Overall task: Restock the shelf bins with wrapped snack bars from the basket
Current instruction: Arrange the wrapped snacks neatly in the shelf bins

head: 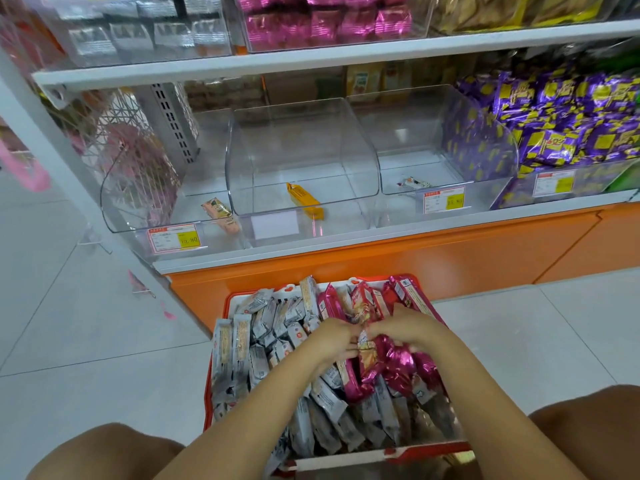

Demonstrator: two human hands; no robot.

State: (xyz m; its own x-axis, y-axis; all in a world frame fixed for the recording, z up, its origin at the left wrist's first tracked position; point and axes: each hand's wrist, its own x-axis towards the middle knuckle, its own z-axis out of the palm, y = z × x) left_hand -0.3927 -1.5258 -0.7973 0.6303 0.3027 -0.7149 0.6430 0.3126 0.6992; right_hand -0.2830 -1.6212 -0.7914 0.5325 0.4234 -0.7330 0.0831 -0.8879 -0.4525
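Our left hand and right hand touch over the basket, fingers curled, pinching a bar between them.

Tiled floor bearing orange basket, white shelf holding clear bins

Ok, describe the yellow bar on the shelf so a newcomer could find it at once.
Look at the lower shelf above the orange base, left of the purple packets. The yellow bar lies alone in the middle clear bin; the bins either side hold a pale pink bar and a white bar.
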